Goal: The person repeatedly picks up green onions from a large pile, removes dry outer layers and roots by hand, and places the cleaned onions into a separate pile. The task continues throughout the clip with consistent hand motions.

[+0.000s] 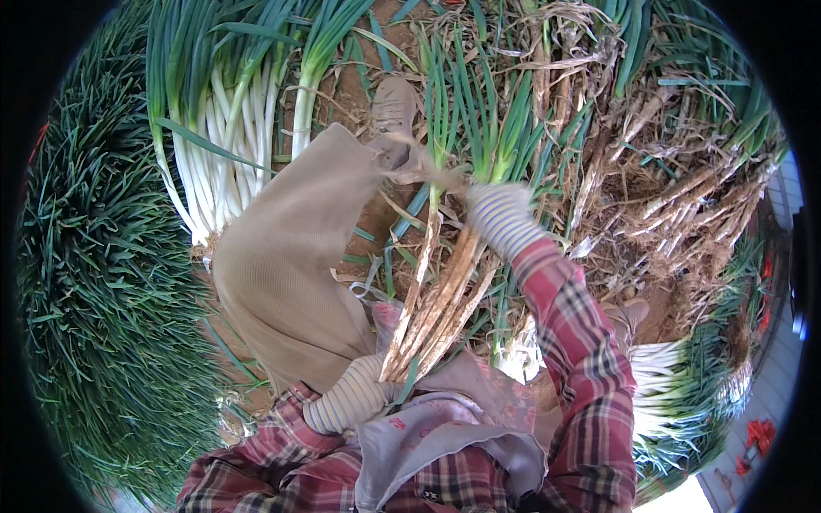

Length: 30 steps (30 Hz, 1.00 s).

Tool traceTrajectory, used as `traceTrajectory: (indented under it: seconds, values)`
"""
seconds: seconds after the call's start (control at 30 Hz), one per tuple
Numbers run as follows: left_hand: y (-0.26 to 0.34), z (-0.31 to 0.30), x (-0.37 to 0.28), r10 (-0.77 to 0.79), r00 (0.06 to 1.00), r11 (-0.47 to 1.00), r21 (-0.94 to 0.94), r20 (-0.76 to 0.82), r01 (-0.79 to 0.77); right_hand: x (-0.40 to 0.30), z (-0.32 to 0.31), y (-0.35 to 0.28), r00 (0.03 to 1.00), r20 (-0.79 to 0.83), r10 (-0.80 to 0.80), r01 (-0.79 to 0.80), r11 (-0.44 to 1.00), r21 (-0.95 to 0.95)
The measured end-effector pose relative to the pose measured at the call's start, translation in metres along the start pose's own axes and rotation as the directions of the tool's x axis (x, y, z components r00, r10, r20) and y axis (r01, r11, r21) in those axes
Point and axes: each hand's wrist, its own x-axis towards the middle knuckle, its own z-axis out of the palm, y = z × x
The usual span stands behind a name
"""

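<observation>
My left hand (351, 394), in a striped glove, is closed around the lower ends of several unpeeled green onions (442, 295) with dry brown skins. They slant up and away from my lap, their green leaves pointing ahead. My right hand (503, 208), in a matching glove and blurred, is at the upper stalks where the brown skins meet the green. A blurred brown strip, perhaps dry leaf, stretches leftward from it; whether the fingers grip it I cannot tell. At the upper left, beside my knee, lies a bunch of clean white-stemmed green onions (218, 141).
A dense mass of green leaves (109, 308) fills the left side. Unpeeled onions with roots (693, 205) lie heaped at the right, near dry husks (577, 58). Another white-stemmed bunch (660, 385) lies at the lower right. My shoe (393, 109) rests on soil ahead.
</observation>
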Motion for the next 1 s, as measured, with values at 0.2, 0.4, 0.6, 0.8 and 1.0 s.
traceTrajectory:
  seconds: [0.2, 0.4, 0.6, 0.8, 1.0]
  values:
    - [-0.002, 0.0, -0.001, -0.025, 0.998, 1.0, 0.0, 0.064, 0.025, -0.011, 0.015, 0.111, 0.814, -0.293, 0.502, -0.246, 0.755, 0.608]
    - [0.004, 0.004, -0.001, 0.003, 0.999, 0.998, 0.063, 0.038, -0.005, -0.023, 0.043, 0.03, 0.871, -0.294, -0.395, 0.247, -0.165, 0.955]
    - [0.007, 0.007, -0.008, -0.055, 0.998, 0.98, -0.194, -0.015, 0.051, -0.026, 0.051, -0.01, 0.909, -0.408, -0.088, 0.414, 0.325, 0.85]
    - [0.031, -0.008, -0.018, -0.183, 0.979, 0.917, -0.343, 0.085, 0.202, -0.007, 0.163, 0.179, 0.68, -0.469, 0.563, -0.419, 0.824, 0.382]
    - [0.04, -0.009, -0.024, -0.14, 0.99, 0.857, -0.5, 0.014, 0.128, -0.101, 0.337, 0.275, 0.486, -0.049, 0.872, -0.52, 0.334, 0.786]
